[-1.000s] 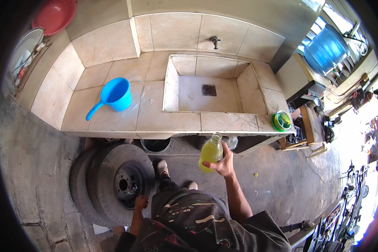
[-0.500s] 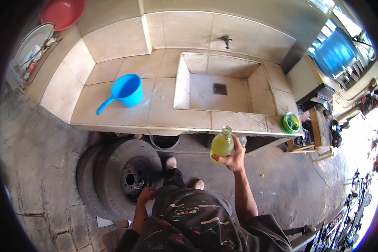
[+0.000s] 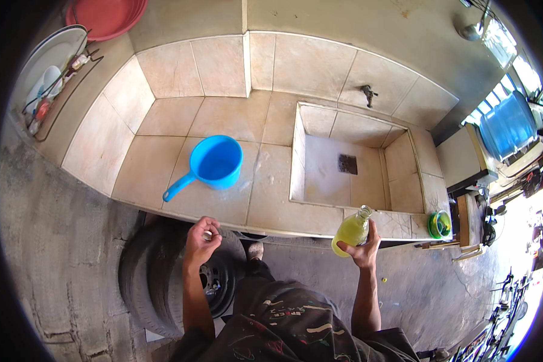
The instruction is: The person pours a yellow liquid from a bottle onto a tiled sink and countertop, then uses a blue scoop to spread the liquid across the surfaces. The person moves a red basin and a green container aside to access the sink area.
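My right hand [image 3: 366, 247] is wrapped around a clear bottle [image 3: 351, 234] of yellow-green liquid. The bottle leans a little, its uncapped mouth up, just in front of the tiled counter [image 3: 277, 208] below the sink [image 3: 320, 175]. Near the counter's front edge, my left hand [image 3: 200, 242] is closed, with a small pale thing [image 3: 207, 236] showing between the fingers; its kind is too small to make out. A blue dipper [image 3: 218, 163] stands on the counter beyond my left hand, its handle pointing toward the near left.
A tap [image 3: 368, 95] juts from the wall above the sink. At the counter's right corner sits a green container [image 3: 439, 224]. Tires [image 3: 154, 277] stand under the front edge at left. A dish rack [image 3: 57, 90] and red basin [image 3: 107, 17] are far left; a blue water jug [image 3: 508, 125] is right.
My left hand has risen from beside the tire to the counter's front edge. The bottle stays in my right hand. The view has shifted, so the counter sits lower and farther right.
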Available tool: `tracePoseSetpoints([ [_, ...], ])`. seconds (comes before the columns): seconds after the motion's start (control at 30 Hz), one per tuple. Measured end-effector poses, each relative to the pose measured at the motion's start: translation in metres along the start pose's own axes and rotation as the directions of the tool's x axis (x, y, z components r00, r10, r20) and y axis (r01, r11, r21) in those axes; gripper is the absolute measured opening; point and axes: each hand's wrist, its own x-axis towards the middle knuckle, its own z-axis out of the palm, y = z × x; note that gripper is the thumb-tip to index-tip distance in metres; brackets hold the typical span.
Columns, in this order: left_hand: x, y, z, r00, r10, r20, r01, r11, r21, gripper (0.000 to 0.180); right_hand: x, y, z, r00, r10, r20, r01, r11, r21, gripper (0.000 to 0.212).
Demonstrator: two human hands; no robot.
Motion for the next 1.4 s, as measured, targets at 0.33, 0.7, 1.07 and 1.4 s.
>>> tracePoseSetpoints([
  [0.33,0.11,0.026,-0.11,0.983,0.007,-0.186,0.091,0.853,0.513,0.068,0.073,-0.013,0.076,0.999,0.027,-0.035,-0.024,0.998,0.064,0.086],
  [0.7,0.179,-0.032,-0.126,0.848,-0.454,0.275,0.191,0.745,0.64,0.045,0.133,-0.017,0.11,0.999,-0.042,0.032,0.043,0.998,-0.036,0.086],
  [1.07,0.129,-0.032,-0.069,0.833,-0.522,0.184,0.522,0.851,0.057,0.019,0.18,-0.003,0.072,0.99,-0.075,0.123,0.086,0.992,-0.093,0.084],
  [1.4,0.114,-0.01,-0.02,0.867,-0.498,-0.015,0.498,0.867,-0.009,0.018,0.21,0.019,0.031,0.979,-0.114,0.169,0.145,0.972,-0.183,0.083],
])
